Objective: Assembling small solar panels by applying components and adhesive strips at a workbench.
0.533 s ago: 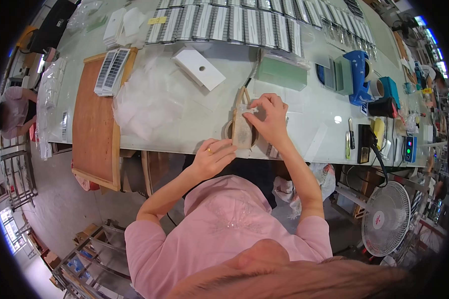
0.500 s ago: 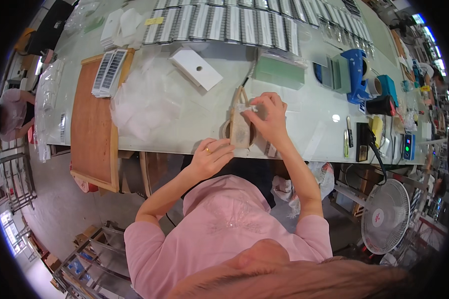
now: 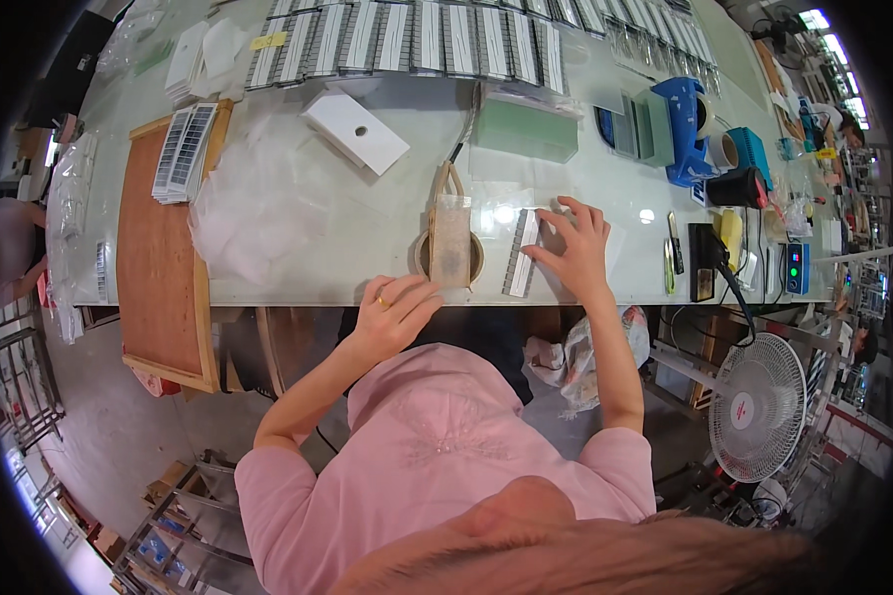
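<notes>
My left hand [image 3: 392,315] rests at the table's front edge, its fingers extended and holding nothing. Just beyond its fingertips, a worn tan block [image 3: 451,246] with a cord at its far end lies over a round brown ring [image 3: 477,260]. Clear film [image 3: 453,201] covers the block's far end. To the right, my right hand [image 3: 575,248] is open, with thumb and fingers spread. Its thumb and a fingertip are at the right side of a narrow white strip [image 3: 521,253] with a grey toothed edge; whether they press on it I cannot tell.
Rows of similar strips [image 3: 392,38] line the back. A white box [image 3: 355,131], crumpled translucent sheets [image 3: 258,198] and a brown board [image 3: 159,268] are on the left. Greenish panels [image 3: 526,129], a blue tape dispenser [image 3: 680,129] and knives [image 3: 674,238] lie right; a fan [image 3: 759,407] stands below.
My right hand has left the film at the block's far end and moved right to the white strip. My left hand stays near the block. The whole view has shifted slightly.
</notes>
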`<action>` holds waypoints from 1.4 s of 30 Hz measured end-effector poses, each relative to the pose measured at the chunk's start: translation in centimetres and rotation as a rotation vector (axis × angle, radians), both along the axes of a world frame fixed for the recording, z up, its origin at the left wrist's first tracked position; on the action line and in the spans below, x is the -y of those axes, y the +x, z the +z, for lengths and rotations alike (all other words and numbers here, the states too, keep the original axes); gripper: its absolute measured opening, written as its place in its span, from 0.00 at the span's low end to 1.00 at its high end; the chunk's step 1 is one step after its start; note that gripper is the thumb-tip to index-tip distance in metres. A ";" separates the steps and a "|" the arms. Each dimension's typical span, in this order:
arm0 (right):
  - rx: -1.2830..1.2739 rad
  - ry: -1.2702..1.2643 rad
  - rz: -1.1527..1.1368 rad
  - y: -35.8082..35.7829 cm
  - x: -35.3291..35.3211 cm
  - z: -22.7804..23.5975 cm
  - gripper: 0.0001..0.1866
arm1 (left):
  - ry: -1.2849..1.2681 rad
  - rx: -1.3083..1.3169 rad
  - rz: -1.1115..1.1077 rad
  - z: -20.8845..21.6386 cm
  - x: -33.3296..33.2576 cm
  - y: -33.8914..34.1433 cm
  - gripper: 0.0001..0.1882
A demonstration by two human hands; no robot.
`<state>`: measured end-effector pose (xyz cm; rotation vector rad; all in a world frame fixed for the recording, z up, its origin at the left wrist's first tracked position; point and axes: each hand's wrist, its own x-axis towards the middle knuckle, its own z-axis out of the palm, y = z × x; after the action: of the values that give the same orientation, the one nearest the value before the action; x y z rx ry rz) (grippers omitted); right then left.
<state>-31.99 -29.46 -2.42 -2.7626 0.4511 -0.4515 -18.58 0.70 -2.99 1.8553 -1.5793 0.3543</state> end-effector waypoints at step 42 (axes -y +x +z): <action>0.040 1.411 0.013 6.8 -6.5 4.0 0.31 | 0.295 -1.151 -0.161 4.2 -1.4 -3.3 0.14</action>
<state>-25.17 -22.91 1.54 -1.3839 0.4669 -0.0758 -21.83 2.11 1.21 1.5873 -0.9404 -0.9181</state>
